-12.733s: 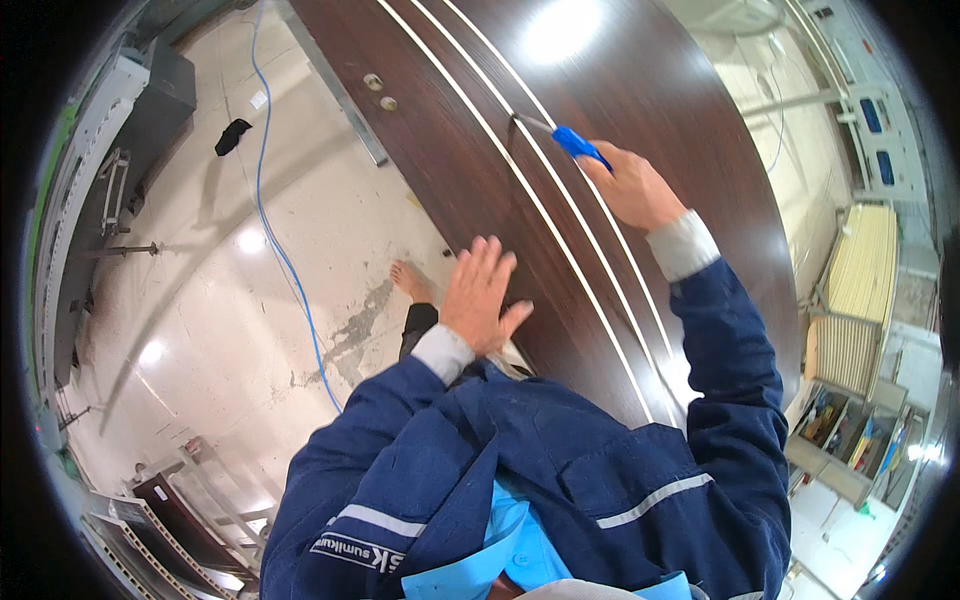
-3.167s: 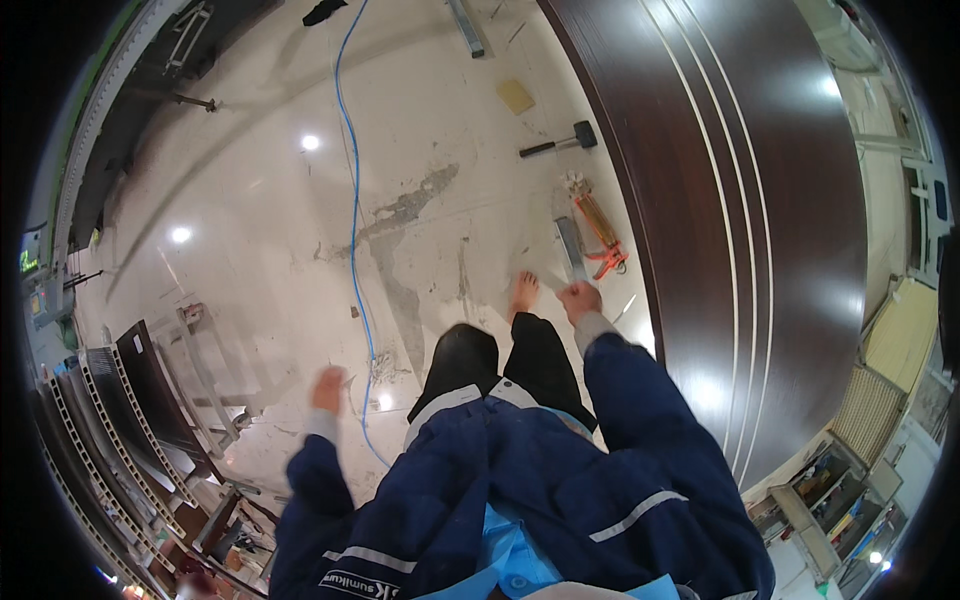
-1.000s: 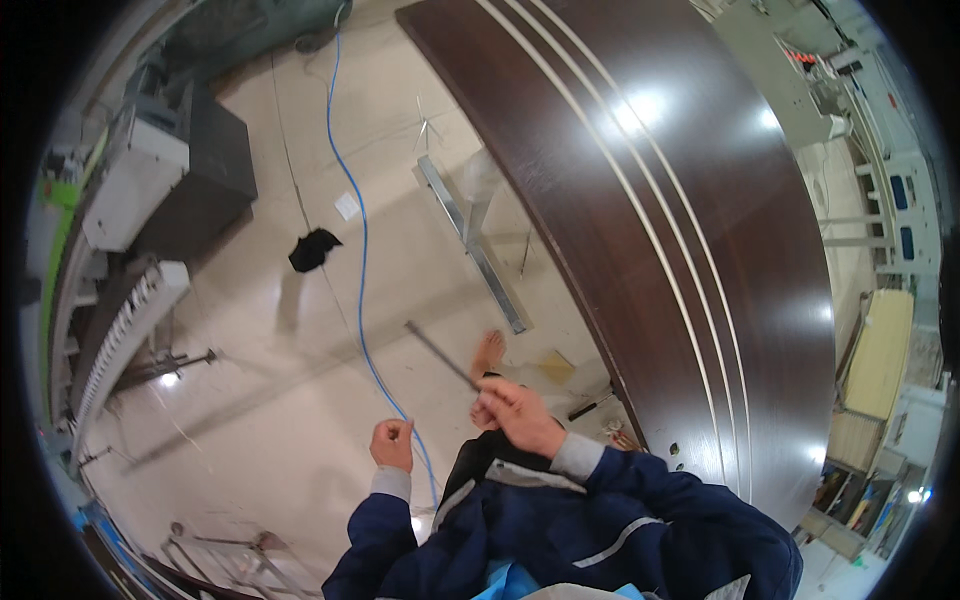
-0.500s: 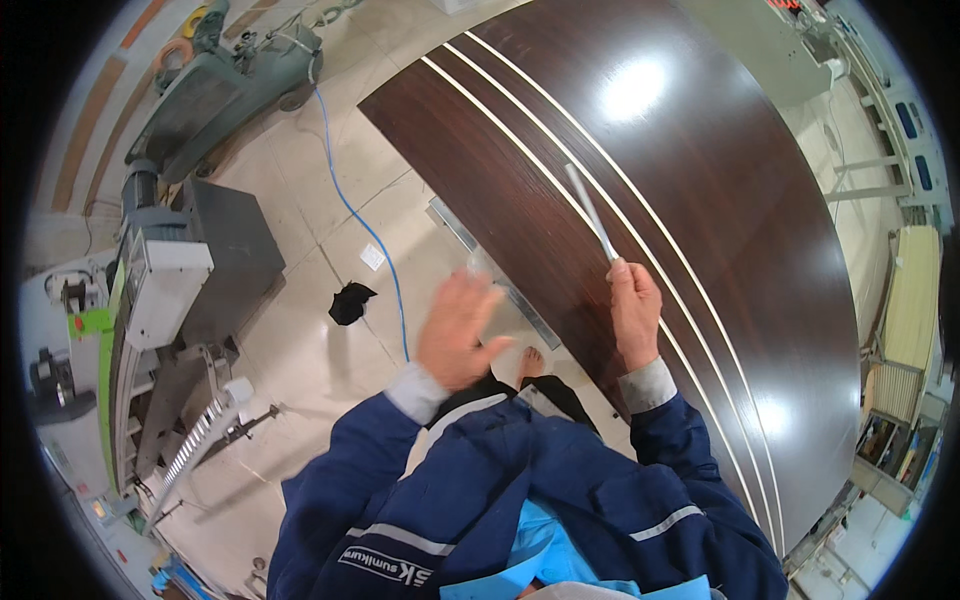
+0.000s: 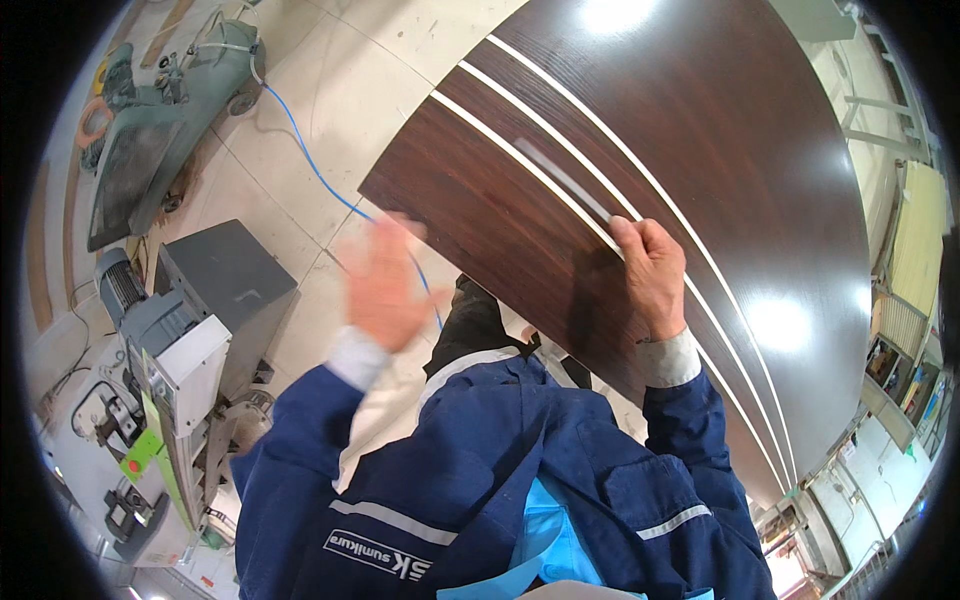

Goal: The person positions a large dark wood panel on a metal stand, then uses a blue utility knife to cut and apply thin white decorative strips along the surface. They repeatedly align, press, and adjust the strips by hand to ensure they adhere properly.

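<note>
My right hand (image 5: 655, 278) is closed round one end of a thin, flat, silvery tool (image 5: 563, 180), perhaps a blade or a file; its kind is unclear. Slightly blurred, the tool points toward the far left, over the dark brown wood-grain panel (image 5: 760, 190). Three pale curved strips run along this panel, and the tool lies close to the nearest pale strip (image 5: 530, 168). Off the panel's left edge, above the floor, my left hand (image 5: 385, 290) is smeared by motion. Its fingers look stretched out, with nothing seen in them.
A blue hose (image 5: 305, 147) crosses the tiled floor (image 5: 300, 75) and passes beneath my left hand. At left stand a grey machine (image 5: 225, 275) with a motor and a green wheeled machine (image 5: 150, 150). Shelving with several items (image 5: 905, 380) lines the right side.
My left hand has swung left and farther away. My right hand has shifted slightly right and farther away, and the tool is tilted more to the left. The view has turned somewhat.
</note>
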Tool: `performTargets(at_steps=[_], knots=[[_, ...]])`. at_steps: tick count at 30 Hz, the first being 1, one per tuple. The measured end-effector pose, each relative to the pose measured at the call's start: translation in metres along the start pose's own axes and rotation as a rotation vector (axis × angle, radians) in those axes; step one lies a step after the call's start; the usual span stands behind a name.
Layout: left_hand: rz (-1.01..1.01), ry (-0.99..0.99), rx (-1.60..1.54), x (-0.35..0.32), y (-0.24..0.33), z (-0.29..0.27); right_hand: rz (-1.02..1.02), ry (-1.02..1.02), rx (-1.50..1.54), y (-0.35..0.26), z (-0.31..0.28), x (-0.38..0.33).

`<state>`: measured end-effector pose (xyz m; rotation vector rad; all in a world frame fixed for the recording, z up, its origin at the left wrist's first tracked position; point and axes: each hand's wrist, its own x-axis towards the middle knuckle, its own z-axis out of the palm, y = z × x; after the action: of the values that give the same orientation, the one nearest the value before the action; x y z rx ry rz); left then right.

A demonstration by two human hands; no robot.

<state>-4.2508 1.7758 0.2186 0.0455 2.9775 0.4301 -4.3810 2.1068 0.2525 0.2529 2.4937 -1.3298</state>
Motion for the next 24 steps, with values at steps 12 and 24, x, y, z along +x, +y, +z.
performTargets(at_steps=[12, 24], knots=[[0.531, -0.156, -0.255, 0.107, 0.024, -0.024, 0.150, -0.055, -0.343, -0.041, 0.055, 0.027], [0.541, -0.243, -0.146, 0.141, 0.023, -0.014, 0.280, -0.093, -0.523, -0.054, 0.054, 0.037]])
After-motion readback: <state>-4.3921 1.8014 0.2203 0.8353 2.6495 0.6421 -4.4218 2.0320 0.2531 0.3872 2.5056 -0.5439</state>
